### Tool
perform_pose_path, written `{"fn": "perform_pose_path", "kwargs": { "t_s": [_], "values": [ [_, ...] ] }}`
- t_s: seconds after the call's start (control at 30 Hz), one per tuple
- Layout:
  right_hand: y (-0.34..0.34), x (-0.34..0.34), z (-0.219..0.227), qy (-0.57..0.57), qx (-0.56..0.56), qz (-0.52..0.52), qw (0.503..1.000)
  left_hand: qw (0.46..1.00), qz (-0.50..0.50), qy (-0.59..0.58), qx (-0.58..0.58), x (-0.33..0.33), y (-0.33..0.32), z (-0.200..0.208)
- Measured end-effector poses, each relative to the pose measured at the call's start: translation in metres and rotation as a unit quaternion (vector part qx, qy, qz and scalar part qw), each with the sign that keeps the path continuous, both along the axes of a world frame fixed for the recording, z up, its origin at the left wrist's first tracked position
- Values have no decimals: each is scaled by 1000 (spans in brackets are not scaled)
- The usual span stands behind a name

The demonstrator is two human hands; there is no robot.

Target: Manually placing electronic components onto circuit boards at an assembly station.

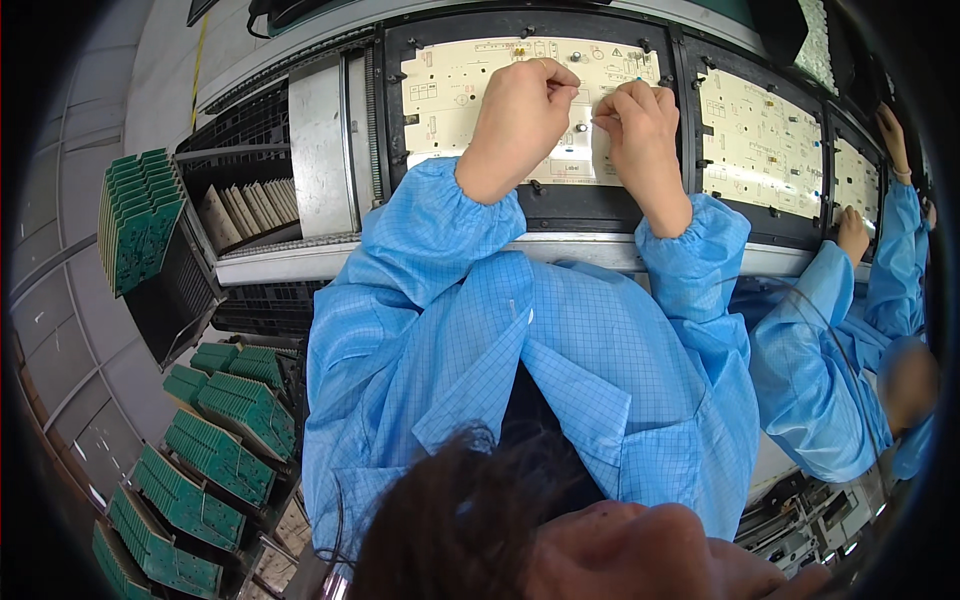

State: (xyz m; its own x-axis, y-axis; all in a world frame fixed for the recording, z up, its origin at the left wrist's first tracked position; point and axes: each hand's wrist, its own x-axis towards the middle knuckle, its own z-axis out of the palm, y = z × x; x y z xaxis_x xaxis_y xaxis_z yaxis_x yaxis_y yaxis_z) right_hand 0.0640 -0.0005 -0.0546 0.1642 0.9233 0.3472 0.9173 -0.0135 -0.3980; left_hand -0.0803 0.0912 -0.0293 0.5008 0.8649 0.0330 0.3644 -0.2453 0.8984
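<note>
A cream-coloured circuit board (440,117) lies in a black frame (590,210) in front of me, printed with outlines and dotted with small parts. Over its middle is my left hand (522,122), thumb and forefinger pinched together. My right hand (643,140) hovers over the board's right half, its fingers also drawn into a pinch. Whatever either pinch holds is too small or hidden to name. Between the hands a small round, dark-and-silver component (582,127) stands on the board. Another small round component (575,57) sits near the far edge.
To the right, a second framed board (745,140) and a third one (855,185) follow along the metal rail (290,262). A co-worker's hand (852,235) reaches to the third. At left stand racks of green circuit boards (140,220) and a slotted bin of pale boards (250,208).
</note>
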Motion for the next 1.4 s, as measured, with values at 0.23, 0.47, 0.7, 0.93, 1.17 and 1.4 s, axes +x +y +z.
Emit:
{"fn": "perform_pose_path", "kwargs": {
  "t_s": [0.23,0.47,0.7,0.93,1.17,1.4],
  "values": [
    [-19,39,14,255,120,-232,931,995,-74,18,66,28,-14,-19],
    [-34,47,-6,288,127,-219,924,983,-135,49,115,57,-20,-30],
    [-36,48,-7,307,128,-224,916,984,-139,58,96,61,-22,-29],
    [-39,48,-7,337,131,-225,905,974,-162,70,142,66,-26,-24],
    [-38,42,-9,320,63,-201,924,941,-207,135,232,70,-34,-22],
    [-30,47,-17,224,42,-163,960,965,-136,78,212,43,-22,-8]
  ]
}}
